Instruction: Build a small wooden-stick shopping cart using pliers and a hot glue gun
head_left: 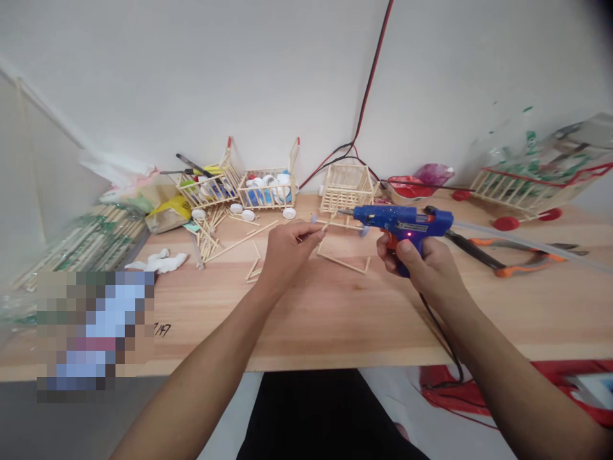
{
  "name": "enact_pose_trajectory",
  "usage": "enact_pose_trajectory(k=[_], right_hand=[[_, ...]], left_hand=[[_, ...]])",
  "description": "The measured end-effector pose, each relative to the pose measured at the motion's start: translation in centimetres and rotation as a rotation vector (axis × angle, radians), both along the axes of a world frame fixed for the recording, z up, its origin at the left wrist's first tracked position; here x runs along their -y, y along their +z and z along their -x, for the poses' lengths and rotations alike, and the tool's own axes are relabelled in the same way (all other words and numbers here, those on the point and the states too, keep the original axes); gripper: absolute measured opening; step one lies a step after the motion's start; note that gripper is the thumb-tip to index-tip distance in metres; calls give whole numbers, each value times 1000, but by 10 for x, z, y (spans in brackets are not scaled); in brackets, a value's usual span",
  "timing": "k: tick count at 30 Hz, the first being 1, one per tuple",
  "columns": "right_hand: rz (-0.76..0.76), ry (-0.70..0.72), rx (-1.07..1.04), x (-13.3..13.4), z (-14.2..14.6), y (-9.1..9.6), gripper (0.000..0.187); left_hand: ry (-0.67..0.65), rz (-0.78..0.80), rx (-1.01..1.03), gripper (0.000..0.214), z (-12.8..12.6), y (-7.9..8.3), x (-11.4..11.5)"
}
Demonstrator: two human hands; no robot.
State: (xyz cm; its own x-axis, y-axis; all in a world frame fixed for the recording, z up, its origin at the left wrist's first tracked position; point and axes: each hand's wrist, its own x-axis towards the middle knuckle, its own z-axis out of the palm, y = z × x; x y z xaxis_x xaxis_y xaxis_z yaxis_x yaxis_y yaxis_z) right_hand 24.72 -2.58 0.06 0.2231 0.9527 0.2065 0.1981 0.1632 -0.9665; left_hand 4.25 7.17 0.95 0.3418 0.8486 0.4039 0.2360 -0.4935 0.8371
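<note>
My left hand (pixel 287 246) pinches a thin stick (pixel 315 236) above the bench (pixel 335 306), its length running toward 3 o'clock. My right hand (pixel 421 265) is wrapped round the blue glue gun (pixel 405 220), whose nozzle points toward 9 o'clock, just short of the stick's tip.

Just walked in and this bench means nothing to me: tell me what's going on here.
A person is working with sticks and glue at a wooden table. The right hand grips a blue hot glue gun, its red light lit, nozzle pointing left at a thin wooden stick pinched by the left hand. Nozzle and stick are close; contact is unclear. A partly built stick frame lies on the table just beyond the hands, and stick carts holding bottle caps stand by the wall.
</note>
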Motion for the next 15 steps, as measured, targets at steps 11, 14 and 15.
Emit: enact_pose_trajectory(k=[11,14,15], right_hand=[[-61,47,1,-2,-2,-1,36],[-51,39,15,-2,-2,-2,36],[-48,35,13,-2,-2,-2,36]], left_hand=[[-7,-25,12,12,1,-6,-4],[-12,-32,0,12,1,-6,-4],[-15,-35,-1,12,1,-6,-4]])
